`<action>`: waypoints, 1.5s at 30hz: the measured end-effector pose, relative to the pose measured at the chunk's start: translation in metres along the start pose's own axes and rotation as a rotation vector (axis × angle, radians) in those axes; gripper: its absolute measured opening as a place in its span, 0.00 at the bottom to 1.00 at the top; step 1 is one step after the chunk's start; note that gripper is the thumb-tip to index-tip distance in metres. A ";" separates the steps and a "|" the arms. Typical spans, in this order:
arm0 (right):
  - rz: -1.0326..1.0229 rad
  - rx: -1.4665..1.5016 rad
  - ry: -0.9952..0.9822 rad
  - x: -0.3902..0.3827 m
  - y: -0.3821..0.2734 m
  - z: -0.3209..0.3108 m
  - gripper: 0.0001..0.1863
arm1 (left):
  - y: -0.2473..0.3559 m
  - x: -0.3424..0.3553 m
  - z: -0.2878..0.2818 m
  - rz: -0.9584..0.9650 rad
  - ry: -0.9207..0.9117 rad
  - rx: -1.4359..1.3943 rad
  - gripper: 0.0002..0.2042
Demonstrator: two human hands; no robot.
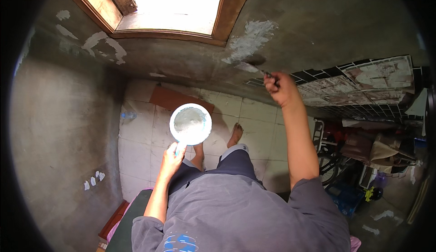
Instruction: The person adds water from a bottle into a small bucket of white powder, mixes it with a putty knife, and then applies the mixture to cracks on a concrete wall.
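Note:
My left hand [171, 160] grips the handle of a round white dipper [208, 131], held level over the floor in front of me. Grey-white paste [190, 121] coats its inside and bottom. My right arm reaches forward to the wall, where my right hand [279, 88] is closed round the dark handle of what looks like a putty knife [265, 73]. Its pale end lies at the lower edge of a whitish smeared patch [252, 38] on the grey wall, right of the window; I cannot make out the blade's exact outline.
A wooden window frame [168, 35] is set in the wall ahead. On the tiled floor [136, 138] lie a brown board [159, 98] and a clear plastic bottle [128, 115]. Black tiling with paper-like sheets [381, 79] runs along the right wall, above a wheeled thing with bags [359, 146].

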State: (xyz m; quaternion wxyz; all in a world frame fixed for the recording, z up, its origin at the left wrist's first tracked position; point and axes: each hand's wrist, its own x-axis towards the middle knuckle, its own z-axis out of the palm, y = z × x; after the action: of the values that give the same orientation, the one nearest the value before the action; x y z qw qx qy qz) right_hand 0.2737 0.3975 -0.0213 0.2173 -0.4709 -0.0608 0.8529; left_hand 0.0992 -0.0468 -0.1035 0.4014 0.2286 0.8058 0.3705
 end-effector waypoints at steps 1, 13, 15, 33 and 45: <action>0.039 0.001 0.012 0.006 0.003 -0.003 0.04 | -0.003 0.001 0.001 -0.004 0.003 0.000 0.15; 0.015 0.088 -0.013 0.077 -0.003 0.013 0.02 | 0.006 -0.004 -0.001 -0.051 -0.032 0.025 0.18; -0.024 0.039 -0.092 0.043 -0.014 0.011 0.02 | 0.003 -0.005 0.000 -0.054 -0.026 -0.002 0.18; 0.009 -0.007 -0.075 0.029 -0.010 0.018 0.04 | -0.003 -0.010 -0.003 -0.031 0.019 0.010 0.18; 0.037 0.020 -0.015 0.065 0.000 0.031 0.06 | -0.006 -0.006 -0.001 -0.042 -0.017 0.045 0.18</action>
State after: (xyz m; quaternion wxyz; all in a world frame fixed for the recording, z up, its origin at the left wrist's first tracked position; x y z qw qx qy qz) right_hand 0.2180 0.4290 -0.0552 0.2059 -0.4634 -0.0451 0.8607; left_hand 0.1014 -0.0550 -0.1045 0.4108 0.2236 0.8152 0.3418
